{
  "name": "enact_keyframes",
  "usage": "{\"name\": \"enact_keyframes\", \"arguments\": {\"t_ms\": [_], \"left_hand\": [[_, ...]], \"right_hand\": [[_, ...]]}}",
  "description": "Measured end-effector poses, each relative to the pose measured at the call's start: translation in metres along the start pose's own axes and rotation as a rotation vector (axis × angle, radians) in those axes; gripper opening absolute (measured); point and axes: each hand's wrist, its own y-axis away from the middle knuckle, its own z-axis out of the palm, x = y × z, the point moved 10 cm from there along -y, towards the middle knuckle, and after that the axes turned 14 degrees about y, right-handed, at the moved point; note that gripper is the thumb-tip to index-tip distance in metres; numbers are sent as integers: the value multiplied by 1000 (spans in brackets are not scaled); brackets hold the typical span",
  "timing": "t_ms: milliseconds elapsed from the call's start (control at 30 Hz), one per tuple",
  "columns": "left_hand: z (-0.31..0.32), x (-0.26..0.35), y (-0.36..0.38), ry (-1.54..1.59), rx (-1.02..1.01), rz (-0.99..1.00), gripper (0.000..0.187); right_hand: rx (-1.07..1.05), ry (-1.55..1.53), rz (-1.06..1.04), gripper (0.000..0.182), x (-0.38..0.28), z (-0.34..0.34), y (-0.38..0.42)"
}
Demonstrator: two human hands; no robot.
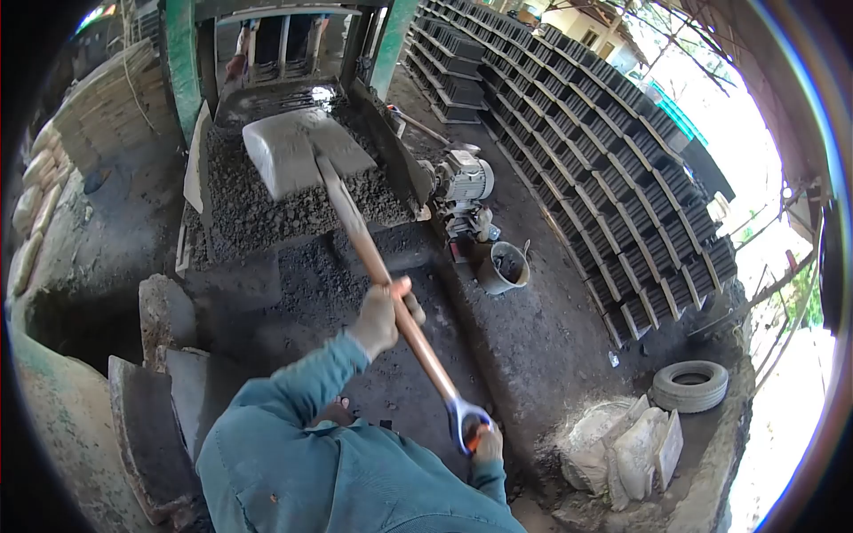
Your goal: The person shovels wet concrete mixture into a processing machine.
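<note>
A shovel (355, 233) with a wooden shaft slants across the middle of the view. Its broad metal blade (280, 153) is over a bed of dark, crumbly mix (293, 218) in a tray. My left hand (380, 320), in a pale glove, is wrapped round the shaft about halfway along. At the lower end my right hand (485, 442) is closed on the blue-and-orange D-shaped handle (464, 425). The blade shows its smooth face, with no heap visible on it.
An electric motor (466, 178) and a bucket (503, 268) stand right of the tray. Behind them rise stacked dark blocks on boards (577, 160). A tyre (689, 386) and pale sacks (622, 444) lie at lower right. Concrete slabs (166, 315) stand left. Another person's legs (284, 44) show behind the machine frame.
</note>
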Motion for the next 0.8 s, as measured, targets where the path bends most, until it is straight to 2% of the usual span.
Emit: {"name": "enact_keyframes", "arguments": {"t_ms": [33, 67, 100, 133, 233, 267, 367, 433, 600, 667, 700, 800], "left_hand": [[-3, -17, 12, 111, 4, -65, 18], [1, -13, 25, 152, 43, -60, 17], [2, -10, 38, 188, 88, -59, 15], [-4, -26, 49, 191, 137, -133, 11], [-39, -67, 68, 292, 299, -306, 6], [-46, -64, 62, 337, 274, -297, 7], [-22, 0, 31, 283, 208, -183, 12], [-42, 32, -11, 263, 234, -164, 17], [-63, 116, -91, 177, 191, -100, 19], [-57, 145, -110, 167, 253, -60, 18], [-63, 155, -131, 165, 194, -67, 17], [-56, 205, -180, 84, 52, 19, 15]], "right_hand": [[-58, -194, -47, 37, 14, -22, 9], [94, -167, 146, 34, 44, -67, 19], [108, -239, 221, 32, 50, -104, 35], [71, -230, 136, 30, 28, -135, 58], [194, -52, 263, 24, -48, -164, 108], [200, 15, 293, 24, -72, -163, 115], [181, 153, 317, 23, -122, -121, 119], [153, 193, 290, 22, -141, -79, 114], [179, 104, 108, 21, -180, 29, 89], [175, 57, 46, 18, -199, 67, 81], [166, 6, 36, 32, -202, 81, 74], [86, -111, -52, 36, -256, 155, 79]]}}
